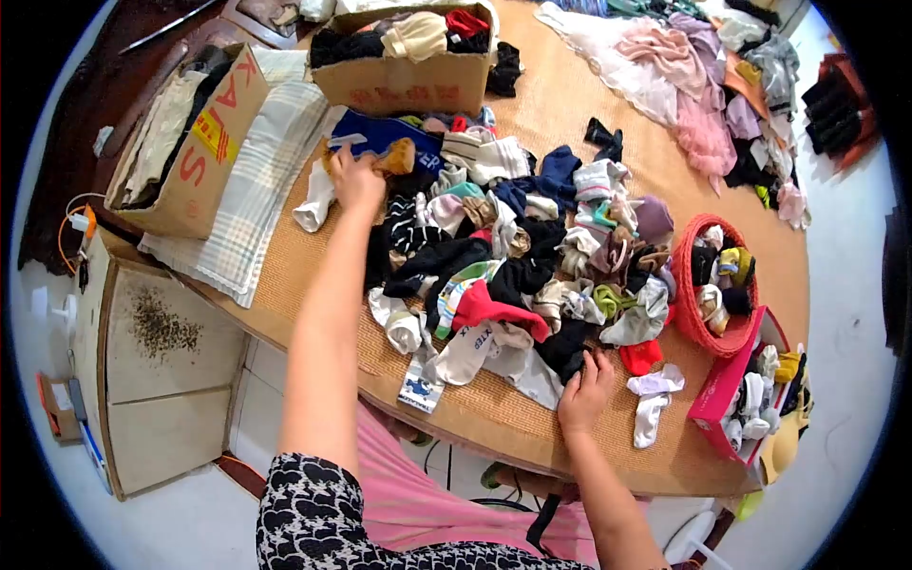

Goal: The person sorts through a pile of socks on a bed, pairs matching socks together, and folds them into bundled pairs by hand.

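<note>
A large heap of mixed socks (475, 237) covers the middle of the table. At its upper left, my left hand (356, 180) is closed on a mustard-brown sock (396, 158), which shows on both sides of the fingers. A blue cloth with white lettering (418, 144) lies just behind it, and a white sock (315, 199) is by the wrist. My right hand (587, 391) rests at the near edge of the heap, fingers extended beside a black sock (567, 350). A red piece (642, 358) and a white-lavender sock (655, 404) lie to its right.
A cardboard box of clothes (404, 85) stands at the back, and another box (204, 152) at left on a checked cloth (275, 180). At right are a round coral basket (686, 313) and a pink box (717, 389), both holding socks. Pink and white garments (684, 85) lie far right.
</note>
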A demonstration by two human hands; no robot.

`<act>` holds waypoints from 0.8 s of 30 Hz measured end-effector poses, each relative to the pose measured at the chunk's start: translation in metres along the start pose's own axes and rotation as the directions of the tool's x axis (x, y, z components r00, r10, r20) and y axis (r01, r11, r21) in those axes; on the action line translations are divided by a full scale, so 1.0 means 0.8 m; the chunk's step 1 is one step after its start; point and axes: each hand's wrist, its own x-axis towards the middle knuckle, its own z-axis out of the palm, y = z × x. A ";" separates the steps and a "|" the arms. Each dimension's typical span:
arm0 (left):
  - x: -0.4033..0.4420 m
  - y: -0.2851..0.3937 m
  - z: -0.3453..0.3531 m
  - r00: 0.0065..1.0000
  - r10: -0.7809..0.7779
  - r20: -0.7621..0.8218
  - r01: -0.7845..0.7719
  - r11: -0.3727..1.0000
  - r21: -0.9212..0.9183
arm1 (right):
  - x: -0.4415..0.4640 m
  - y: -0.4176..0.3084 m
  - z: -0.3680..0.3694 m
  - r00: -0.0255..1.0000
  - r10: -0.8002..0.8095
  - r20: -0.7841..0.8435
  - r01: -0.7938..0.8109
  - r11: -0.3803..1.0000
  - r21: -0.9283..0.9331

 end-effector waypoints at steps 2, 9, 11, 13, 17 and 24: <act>-0.001 -0.044 0.026 0.975 -0.051 0.216 0.022 0.991 0.133 | -0.004 0.001 0.000 1.000 -0.009 -0.014 0.009 1.000 -0.003; -0.060 0.047 -0.110 0.913 -0.291 0.288 0.407 0.582 -0.704 | -0.001 0.001 -0.004 0.999 -0.012 -0.039 0.011 1.000 -0.016; -0.110 0.099 -0.180 0.926 -0.191 0.327 0.322 -0.057 -0.945 | -0.003 0.005 -0.002 0.998 -0.035 -0.060 0.036 0.999 0.014; -0.173 0.124 -0.232 0.767 0.022 0.641 0.531 -0.584 -0.614 | -0.005 0.005 -0.001 0.996 -0.030 -0.080 0.031 0.999 0.009; -0.279 0.174 -0.290 0.634 0.388 0.669 0.602 -0.791 -0.112 | -0.005 0.011 -0.004 0.990 -0.073 -0.122 0.083 0.993 0.079; -0.406 0.190 -0.272 0.428 0.552 0.716 0.651 -0.738 0.180 | -0.068 0.002 -0.024 0.929 0.188 0.320 -0.358 0.230 0.905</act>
